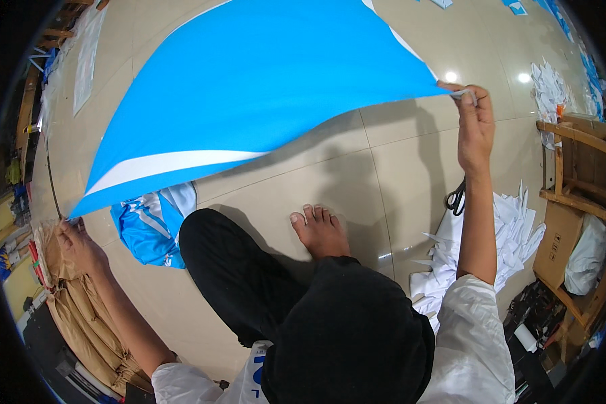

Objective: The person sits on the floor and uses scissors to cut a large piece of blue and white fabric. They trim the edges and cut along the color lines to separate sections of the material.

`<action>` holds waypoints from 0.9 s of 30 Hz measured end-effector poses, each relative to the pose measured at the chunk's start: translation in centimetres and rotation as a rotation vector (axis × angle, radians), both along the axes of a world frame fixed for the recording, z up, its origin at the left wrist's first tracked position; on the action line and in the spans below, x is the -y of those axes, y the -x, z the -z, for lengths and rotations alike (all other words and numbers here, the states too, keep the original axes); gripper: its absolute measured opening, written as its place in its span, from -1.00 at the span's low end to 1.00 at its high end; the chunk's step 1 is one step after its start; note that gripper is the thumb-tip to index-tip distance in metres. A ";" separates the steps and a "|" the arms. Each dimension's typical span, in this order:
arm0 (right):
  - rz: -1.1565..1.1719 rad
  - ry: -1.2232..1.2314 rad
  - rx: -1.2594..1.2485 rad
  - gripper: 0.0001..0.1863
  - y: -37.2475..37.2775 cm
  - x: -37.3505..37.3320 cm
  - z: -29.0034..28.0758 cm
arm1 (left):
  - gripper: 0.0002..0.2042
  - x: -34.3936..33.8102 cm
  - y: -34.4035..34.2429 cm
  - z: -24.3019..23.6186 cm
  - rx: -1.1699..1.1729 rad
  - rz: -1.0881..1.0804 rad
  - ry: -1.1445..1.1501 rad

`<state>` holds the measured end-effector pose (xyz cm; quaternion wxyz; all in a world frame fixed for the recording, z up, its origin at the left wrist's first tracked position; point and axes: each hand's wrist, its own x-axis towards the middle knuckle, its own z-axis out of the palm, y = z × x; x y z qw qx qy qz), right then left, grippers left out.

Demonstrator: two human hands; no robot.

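A large bright blue cloth with white edge panels is stretched between my two hands above the tiled floor. At the left, my left hand pinches its lower left corner. My right hand, raised at the right, grips the opposite corner, where a bit of pale edge shows between the fingers. The cloth sags in a curve between them and runs out of view at the top. Under its lower left edge lies a crumpled blue and white cloth bundle, partly covered.
Black-handled scissors lie by a heap of white cloth scraps near my right forearm. Brown wrapping lies along the left side. A wooden frame and a cardboard box stand at the right. More white scraps lie far right.
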<state>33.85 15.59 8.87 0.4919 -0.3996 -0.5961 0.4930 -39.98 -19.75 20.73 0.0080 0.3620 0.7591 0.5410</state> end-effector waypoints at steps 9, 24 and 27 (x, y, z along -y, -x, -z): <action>-0.067 0.210 0.223 -0.79 -0.1 5.5 8.2 | -0.74 1.1 -4.0 9.4 0.249 0.012 0.147; 0.099 0.317 0.316 -0.83 -3.6 13.0 6.1 | -0.74 7.7 -7.5 6.2 0.214 -0.109 0.176; 0.107 0.223 0.377 -0.82 -2.1 10.1 4.1 | -0.73 8.5 -4.3 4.5 0.180 -0.062 0.159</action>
